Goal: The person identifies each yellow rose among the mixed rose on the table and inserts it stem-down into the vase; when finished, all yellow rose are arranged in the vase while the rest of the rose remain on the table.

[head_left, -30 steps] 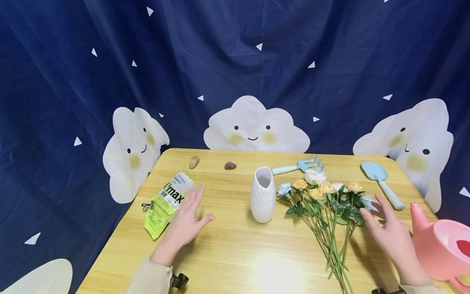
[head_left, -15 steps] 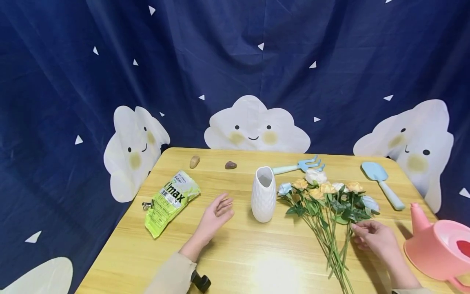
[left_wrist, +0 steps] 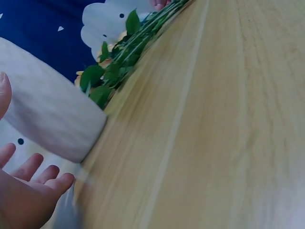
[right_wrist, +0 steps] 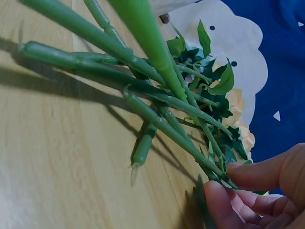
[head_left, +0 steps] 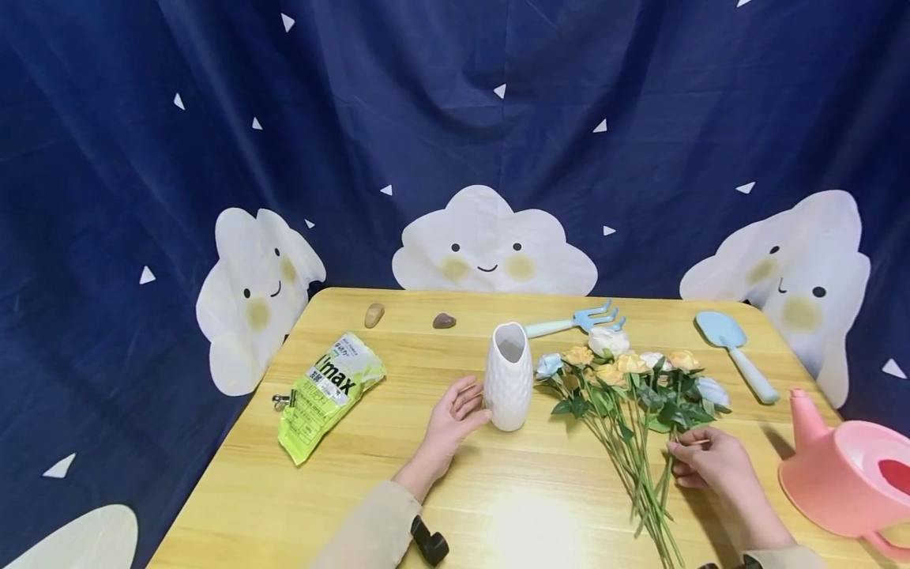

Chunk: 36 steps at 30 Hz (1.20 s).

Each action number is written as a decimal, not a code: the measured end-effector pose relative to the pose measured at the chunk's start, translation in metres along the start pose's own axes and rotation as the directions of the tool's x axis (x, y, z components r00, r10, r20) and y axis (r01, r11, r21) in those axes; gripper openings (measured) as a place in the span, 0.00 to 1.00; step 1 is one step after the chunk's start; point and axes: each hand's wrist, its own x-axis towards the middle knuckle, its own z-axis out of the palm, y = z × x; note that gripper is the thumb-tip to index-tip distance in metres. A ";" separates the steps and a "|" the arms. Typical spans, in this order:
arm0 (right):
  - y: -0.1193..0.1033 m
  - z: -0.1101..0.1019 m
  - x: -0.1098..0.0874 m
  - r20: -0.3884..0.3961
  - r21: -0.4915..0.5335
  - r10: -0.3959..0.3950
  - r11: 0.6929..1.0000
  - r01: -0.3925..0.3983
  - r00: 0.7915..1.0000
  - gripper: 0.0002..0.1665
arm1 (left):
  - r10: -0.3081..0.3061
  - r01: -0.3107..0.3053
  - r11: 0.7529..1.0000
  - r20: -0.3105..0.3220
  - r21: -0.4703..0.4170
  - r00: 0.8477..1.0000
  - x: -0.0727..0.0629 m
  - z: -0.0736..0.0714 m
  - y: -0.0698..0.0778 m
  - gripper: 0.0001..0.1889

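Note:
A white textured vase [head_left: 508, 387] stands upright mid-table. My left hand [head_left: 455, 415] is at its left side, thumb and fingers apart, close to its wall; the left wrist view has the hand [left_wrist: 33, 186] beside the vase's lower part [left_wrist: 52, 105]. To the right lies a bunch of artificial flowers [head_left: 629, 367], with yellow, white and pale blue heads and long green stems [head_left: 640, 474]. My right hand [head_left: 711, 466] pinches one stem at the bunch's right edge. In the right wrist view, thumb and fingertips [right_wrist: 248, 175] meet on that stem just below the leaves.
A pink watering can [head_left: 839, 474] stands right of my right hand. Behind the flowers lie a blue hand rake [head_left: 593, 318] and a blue trowel [head_left: 732, 348]. At left are a green bag [head_left: 330, 395] with a binder clip [head_left: 283, 400] and two stones [head_left: 444, 321].
My left hand has moved right, from over the green bag to the vase's side. My right hand has come down and left from above the flowers and now pinches a stem.

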 end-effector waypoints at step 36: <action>0.000 -0.017 -0.003 0.088 0.106 -0.020 0.994 0.011 0.996 0.17 | 0.055 -0.057 0.997 0.029 0.055 0.998 0.005 0.023 0.003 0.42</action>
